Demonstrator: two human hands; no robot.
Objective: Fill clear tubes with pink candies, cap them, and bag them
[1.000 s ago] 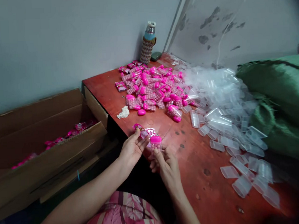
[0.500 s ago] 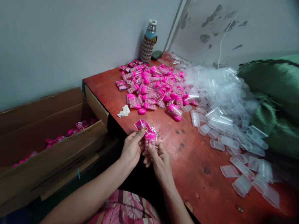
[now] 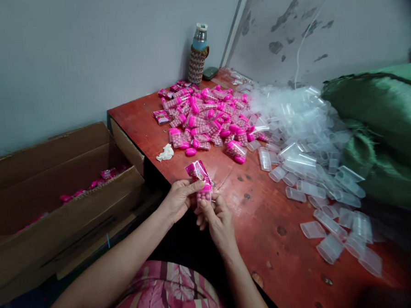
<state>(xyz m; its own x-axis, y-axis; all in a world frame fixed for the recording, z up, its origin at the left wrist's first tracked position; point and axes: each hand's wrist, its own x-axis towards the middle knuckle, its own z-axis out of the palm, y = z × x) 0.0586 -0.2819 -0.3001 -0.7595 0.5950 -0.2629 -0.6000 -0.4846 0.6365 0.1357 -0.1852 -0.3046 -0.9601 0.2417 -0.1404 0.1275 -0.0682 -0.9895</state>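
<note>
Between my two hands, over the table's near edge, is a small clear candy container (image 3: 204, 196) with a pink cap and pink balls inside. A shiny pink printed wrapper (image 3: 196, 170) lies over its cap end. My left hand (image 3: 180, 197) pinches the cap and wrapper, thumb on top. Around the lower part of the container my right hand (image 3: 219, 220) is closed, its thumb on the clear wall. Beyond my hands lies a pile of similar filled pink-capped containers (image 3: 207, 119).
Clear plastic sleeves (image 3: 305, 160) heap on the right of the red table (image 3: 264, 224), beside a green sack (image 3: 383, 131). A cardboard box (image 3: 67, 216) with pink packs stands left. A bottle in a knitted cover (image 3: 196, 65) and crumpled white paper (image 3: 165, 152) are farther back.
The wrapper has come down flatter over the container's cap, and my left thumb has moved right onto it. The view has shifted slightly.
</note>
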